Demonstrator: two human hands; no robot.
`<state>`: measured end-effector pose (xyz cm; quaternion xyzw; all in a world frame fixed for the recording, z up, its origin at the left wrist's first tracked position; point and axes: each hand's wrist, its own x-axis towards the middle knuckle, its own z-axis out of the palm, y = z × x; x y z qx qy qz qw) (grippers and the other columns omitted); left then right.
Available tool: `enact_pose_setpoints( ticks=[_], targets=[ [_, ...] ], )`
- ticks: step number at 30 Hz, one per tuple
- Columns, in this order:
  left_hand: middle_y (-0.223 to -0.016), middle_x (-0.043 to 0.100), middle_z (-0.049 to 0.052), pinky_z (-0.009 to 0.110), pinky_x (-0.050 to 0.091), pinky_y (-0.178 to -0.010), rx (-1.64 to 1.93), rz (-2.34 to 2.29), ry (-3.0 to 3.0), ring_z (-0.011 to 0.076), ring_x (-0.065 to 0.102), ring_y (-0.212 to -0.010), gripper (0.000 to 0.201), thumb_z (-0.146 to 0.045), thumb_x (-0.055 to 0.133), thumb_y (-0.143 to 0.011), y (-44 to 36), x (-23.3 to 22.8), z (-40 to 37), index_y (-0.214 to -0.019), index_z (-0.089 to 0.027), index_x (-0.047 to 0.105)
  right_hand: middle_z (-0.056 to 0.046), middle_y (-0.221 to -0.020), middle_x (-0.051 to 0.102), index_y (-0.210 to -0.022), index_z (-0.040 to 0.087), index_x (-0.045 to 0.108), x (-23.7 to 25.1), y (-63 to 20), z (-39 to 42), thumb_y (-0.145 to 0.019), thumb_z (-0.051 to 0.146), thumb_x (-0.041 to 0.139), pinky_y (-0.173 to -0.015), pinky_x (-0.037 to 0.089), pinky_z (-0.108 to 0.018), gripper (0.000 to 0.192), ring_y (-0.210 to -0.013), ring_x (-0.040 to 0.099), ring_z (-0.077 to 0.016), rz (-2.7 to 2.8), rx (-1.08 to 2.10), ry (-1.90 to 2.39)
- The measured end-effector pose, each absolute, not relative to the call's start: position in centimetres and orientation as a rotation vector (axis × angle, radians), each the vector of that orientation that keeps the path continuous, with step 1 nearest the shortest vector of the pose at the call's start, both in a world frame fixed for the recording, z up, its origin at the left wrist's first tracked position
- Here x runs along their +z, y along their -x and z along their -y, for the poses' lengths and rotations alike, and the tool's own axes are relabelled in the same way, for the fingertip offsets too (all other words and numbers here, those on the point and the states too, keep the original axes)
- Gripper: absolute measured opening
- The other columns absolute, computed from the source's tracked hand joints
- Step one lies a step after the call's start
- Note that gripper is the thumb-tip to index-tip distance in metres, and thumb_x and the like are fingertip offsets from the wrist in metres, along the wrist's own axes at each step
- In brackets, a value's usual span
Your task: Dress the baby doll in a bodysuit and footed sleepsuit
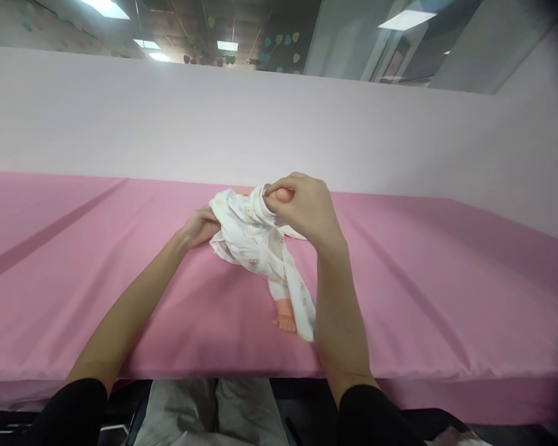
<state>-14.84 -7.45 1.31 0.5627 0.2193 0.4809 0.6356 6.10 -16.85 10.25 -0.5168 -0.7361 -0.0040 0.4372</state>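
- The right hand pinches the collar of a white printed garment at a doll's head.
- The left hand grips the garment's left side, fingers closed.
- The doll lies mid-table on pink cloth, one bare foot pointing near.

On the pink sheet lay a white garment printed with small tan bears, below a pale lilac wall.

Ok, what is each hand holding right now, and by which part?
The right hand pinches the white baby garment at its top edge, near the doll's head. The left hand grips the garment's left side. One doll foot sticks out below.
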Motion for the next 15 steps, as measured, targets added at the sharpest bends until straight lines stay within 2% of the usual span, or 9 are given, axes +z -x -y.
enact_pose_setpoints(
  ticks=[3,6,11,15],
  targets=[
    [-0.095,0.068,0.012,0.047,0.044,-0.093,1.088,-0.417,-1.162,0.0305,0.061,-0.1,0.025,-0.022,0.054,-0.07,15.6,0.8,6.7,-0.09,-0.011,0.064,-0.005,-0.086,0.063,-0.075,0.023,0.069,10.2,-6.6,16.5,-0.073,0.023,0.056,-0.074,0.043,-0.037,0.013,-0.084,0.056,-0.0245,1.795,0.001,1.291],
    [-0.093,0.068,0.012,0.041,0.047,-0.087,0.98,-0.544,-1.179,0.0273,0.062,-0.094,0.024,-0.029,0.057,-0.076,16.0,-0.5,5.6,-0.091,-0.012,0.064,-0.005,-0.086,0.063,-0.075,0.022,0.069,10.3,-6.8,16.6,-0.073,0.023,0.056,-0.073,0.043,-0.036,0.013,-0.084,0.056,-0.0242,1.809,0.031,1.291],
    [-0.081,0.067,0.009,0.036,0.045,-0.078,0.979,-1.006,-1.359,0.0227,0.06,-0.082,0.026,-0.032,0.067,-0.071,15.5,-3.5,4.3,-0.088,-0.013,0.063,-0.005,-0.09,0.062,-0.077,0.022,0.068,10.8,-6.9,18.1,-0.072,0.024,0.057,-0.067,0.041,-0.033,0.012,-0.083,0.055,-0.0229,1.956,0.102,1.308],
    [-0.075,0.063,0.006,0.033,0.043,-0.074,1.092,-1.114,-1.356,0.0182,0.056,-0.074,0.022,-0.03,0.065,-0.072,14.9,-4.9,3.9,-0.086,-0.013,0.059,-0.005,-0.084,0.059,-0.073,0.023,0.065,11.4,-6.8,19.8,-0.073,0.022,0.056,-0.063,0.037,-0.031,0.009,-0.079,0.053,-0.0218,2.235,0.114,1.304]
  ],
)
